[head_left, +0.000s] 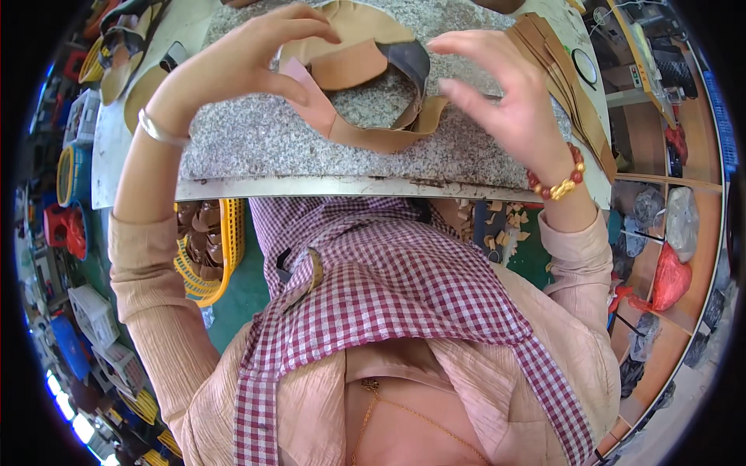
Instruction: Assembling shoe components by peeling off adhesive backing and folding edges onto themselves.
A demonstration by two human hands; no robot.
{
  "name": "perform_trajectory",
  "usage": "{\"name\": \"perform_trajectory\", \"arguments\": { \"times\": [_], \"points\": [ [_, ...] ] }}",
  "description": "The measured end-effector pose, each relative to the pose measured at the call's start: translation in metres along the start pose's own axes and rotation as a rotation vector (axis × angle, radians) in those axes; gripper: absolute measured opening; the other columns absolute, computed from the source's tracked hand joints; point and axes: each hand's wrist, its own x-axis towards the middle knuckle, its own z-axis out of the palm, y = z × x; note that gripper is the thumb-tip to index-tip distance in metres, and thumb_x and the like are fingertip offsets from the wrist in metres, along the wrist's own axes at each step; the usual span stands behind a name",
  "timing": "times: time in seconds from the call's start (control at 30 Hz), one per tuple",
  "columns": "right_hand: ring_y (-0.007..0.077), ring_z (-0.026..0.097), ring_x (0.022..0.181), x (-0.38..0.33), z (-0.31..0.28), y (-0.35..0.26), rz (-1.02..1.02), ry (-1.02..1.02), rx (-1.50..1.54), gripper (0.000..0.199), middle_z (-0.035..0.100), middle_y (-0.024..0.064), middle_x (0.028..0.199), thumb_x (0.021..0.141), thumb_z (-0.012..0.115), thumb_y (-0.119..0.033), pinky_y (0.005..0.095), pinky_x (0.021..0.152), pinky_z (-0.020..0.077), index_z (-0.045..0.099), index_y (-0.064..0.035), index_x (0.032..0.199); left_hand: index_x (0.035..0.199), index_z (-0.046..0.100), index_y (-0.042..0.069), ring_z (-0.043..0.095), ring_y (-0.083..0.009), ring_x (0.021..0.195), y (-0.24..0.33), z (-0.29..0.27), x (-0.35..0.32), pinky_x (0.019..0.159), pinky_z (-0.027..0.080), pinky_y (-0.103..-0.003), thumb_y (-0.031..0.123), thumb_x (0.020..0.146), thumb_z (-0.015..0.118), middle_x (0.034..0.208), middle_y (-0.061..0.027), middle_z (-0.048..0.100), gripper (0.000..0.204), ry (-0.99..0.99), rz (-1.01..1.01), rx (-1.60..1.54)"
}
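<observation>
- Leather loop [373,138] lying on grey speckled slab [249,147], apparently for firm, flat backing.
- Left hand [237,58] loosely spread at its pink side [315,109], perhaps for steadying; thumb contact impossible to tell.
- Right hand [517,93] ungripped, fingers parted beside the dark section [413,66], seemingly leaving it free.
- Brown strips [571,97] overlapping at right, likely for easy reach.

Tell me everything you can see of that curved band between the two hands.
The curved band looks like thin leather: pinkish at left, tan on the near side, dark blue-grey at upper right. It lies looped on the speckled slab, a tan end curling at right. The left hand overlaps the pinkish part, contact unclear; the right hand is beside it, apparently clear.
</observation>
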Motion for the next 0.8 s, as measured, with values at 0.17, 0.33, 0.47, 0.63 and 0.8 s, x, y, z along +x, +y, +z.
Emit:
{"name": "perform_trajectory", "arguments": {
  "times": [0.17, 0.33, 0.47, 0.63, 0.8],
  "points": [
    [0.02, 0.061, 0.088, -0.012, -0.013, 0.021, 0.21, -0.125, 0.069, 0.028, 0.066, 0.0039, 0.1, 0.093, 0.069, -0.031, 0.03, 0.081, 0.0472, 0.065, -0.0062, 0.104, 0.098, 0.068, 0.001, 0.064, -0.0257, 0.064, 0.088, 0.063, 0.033, 0.066, 0.051, -0.035, 0.022, 0.074, 0.082, 0.078, -0.0062, 0.07, 0.035, 0.053, -0.212, 0.122],
    [0.0186, 0.06, 0.082, -0.02, 0.004, 0.017, 0.21, -0.309, 0.04, 0.043, 0.066, 0.0045, 0.097, 0.089, 0.072, -0.044, 0.0332, 0.082, 0.0461, 0.06, -0.006, 0.106, 0.098, 0.067, -0.001, 0.062, -0.0257, 0.061, 0.088, 0.082, 0.025, 0.062, 0.05, -0.034, 0.015, 0.074, 0.079, 0.076, -0.0091, 0.069, 0.031, -0.034, -0.327, -0.041],
    [0.0183, 0.058, 0.07, -0.026, 0.029, -0.009, 0.055, -0.185, -0.184, 0.044, 0.066, 0.004, 0.097, 0.086, 0.073, -0.045, 0.0317, 0.072, 0.0479, 0.058, -0.0072, 0.103, 0.1, 0.066, -0.003, 0.061, -0.0268, 0.06, 0.089, 0.06, 0.008, 0.063, 0.05, -0.035, 0.011, 0.074, 0.077, 0.075, -0.0101, 0.069, 0.032, -0.112, -0.392, -0.083],
    [0.0185, 0.055, 0.053, -0.032, 0.04, -0.037, 0.184, -0.139, -0.299, 0.038, 0.063, 0.0013, 0.077, 0.081, 0.075, -0.04, 0.0327, 0.057, 0.0466, 0.057, -0.0089, 0.094, 0.104, 0.066, -0.003, 0.062, -0.0289, 0.061, 0.089, 0.061, -0.015, 0.064, 0.05, -0.036, 0.009, 0.073, 0.076, 0.075, -0.0108, 0.069, 0.036, -0.037, -0.504, -0.162],
    [0.0199, 0.056, 0.052, -0.04, 0.03, -0.062, 0.141, -0.448, 0.275, 0.023, 0.06, 0.0042, 0.073, 0.084, 0.072, -0.026, 0.033, 0.056, 0.0477, 0.06, -0.0066, 0.078, 0.114, 0.067, -0.005, 0.062, -0.0206, 0.065, 0.086, 0.063, -0.016, 0.066, 0.051, -0.031, 0.008, 0.075, 0.077, 0.083, -0.0115, 0.071, 0.042, -0.039, -0.416, -0.116]
  ]
}}
